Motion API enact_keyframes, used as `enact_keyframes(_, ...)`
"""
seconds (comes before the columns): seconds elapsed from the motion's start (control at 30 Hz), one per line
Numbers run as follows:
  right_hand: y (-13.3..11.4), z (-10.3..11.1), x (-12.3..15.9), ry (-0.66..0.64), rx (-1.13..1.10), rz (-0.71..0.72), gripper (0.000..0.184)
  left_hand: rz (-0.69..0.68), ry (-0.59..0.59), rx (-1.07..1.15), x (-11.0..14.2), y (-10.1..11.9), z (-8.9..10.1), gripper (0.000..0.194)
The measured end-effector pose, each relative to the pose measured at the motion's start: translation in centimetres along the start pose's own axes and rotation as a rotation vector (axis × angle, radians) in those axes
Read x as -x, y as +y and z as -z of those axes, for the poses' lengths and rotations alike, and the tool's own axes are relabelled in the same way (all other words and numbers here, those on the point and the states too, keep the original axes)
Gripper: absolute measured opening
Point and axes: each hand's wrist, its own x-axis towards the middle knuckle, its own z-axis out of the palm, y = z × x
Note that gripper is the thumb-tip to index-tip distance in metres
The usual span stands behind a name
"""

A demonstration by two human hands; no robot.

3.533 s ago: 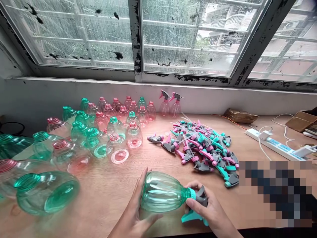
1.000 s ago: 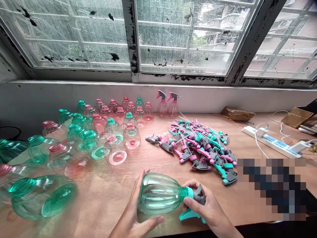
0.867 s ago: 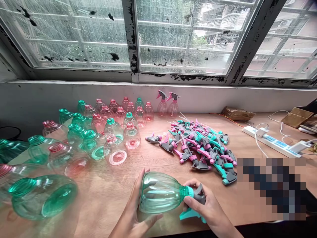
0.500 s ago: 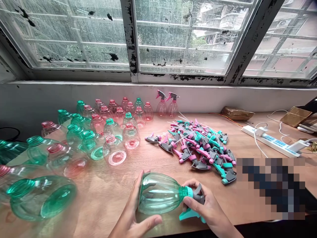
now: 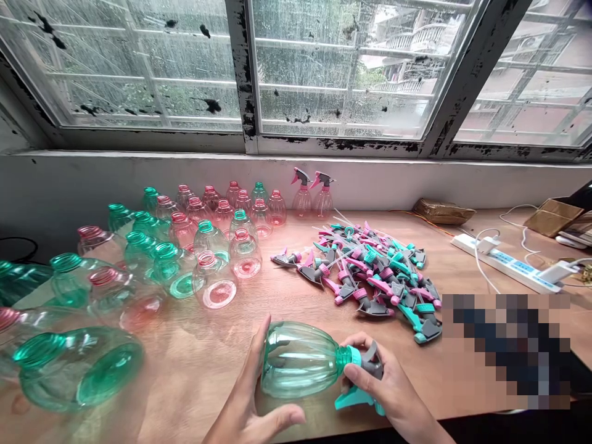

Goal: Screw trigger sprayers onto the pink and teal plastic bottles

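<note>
A clear green spray bottle (image 5: 300, 361) lies on its side in the air just above the table, its base toward the left. My right hand (image 5: 377, 379) grips the grey and turquoise trigger sprayer (image 5: 355, 356) at the bottle's neck, thumb on the collar. The turquoise trigger sticks out below that hand. My left hand (image 5: 256, 394) is open beside the bottle's base, fingers stretched up along it and thumb spread away toward me. Whether its palm presses on the base I cannot tell.
Several green and pink bottles without sprayers (image 5: 215, 280) stand at the left. A heap of trigger sprayers (image 5: 370, 265) lies right of centre. Two pink spray bottles with sprayers (image 5: 303, 197) stand by the wall. A power strip (image 5: 506, 262) and a blurred-out object (image 5: 509, 351) are at the right.
My left hand's fingers have straightened and loosened at the bottle's base, and the bottle has shifted slightly right. The right hand is nearly unmoved, still gripping the sprayer.
</note>
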Motion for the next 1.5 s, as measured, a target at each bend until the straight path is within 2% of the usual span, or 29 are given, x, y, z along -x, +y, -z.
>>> enact_keyframes(0.2,-0.1,0.0,0.0,-0.009,-0.012,-0.001,0.046,0.038,-0.002,0.072,0.0,-0.5,-0.1,0.103)
enact_keyframes(0.47,0.2,0.0,0.0,-0.031,0.020,0.012,0.046,-0.079,-0.079,-0.134,-0.2,-0.1,0.2,0.086)
enact_keyframes(0.63,0.2,0.0,-0.1,-0.071,0.057,0.024,0.044,-0.042,-0.081,-0.120,-0.1,0.2,0.3,0.102)
enact_keyframes(0.83,0.1,0.2,0.0,-0.075,0.095,0.039,0.044,-0.044,-0.079,-0.143,-0.1,0.7,0.2,0.095)
enact_keyframes(1.07,0.1,0.2,0.1,-0.079,0.091,0.025,0.044,-0.110,-0.030,-0.165,-0.2,-0.1,0.0,0.089)
enact_keyframes(1.27,0.0,0.1,0.1,-0.102,0.043,-0.002,0.044,-0.018,-0.065,-0.088,-0.2,0.0,0.4,0.107)
enact_keyframes(1.5,-0.1,0.1,0.1,-0.107,0.034,0.006,0.044,-0.001,-0.023,-0.080,-0.3,-0.2,0.4,0.101)
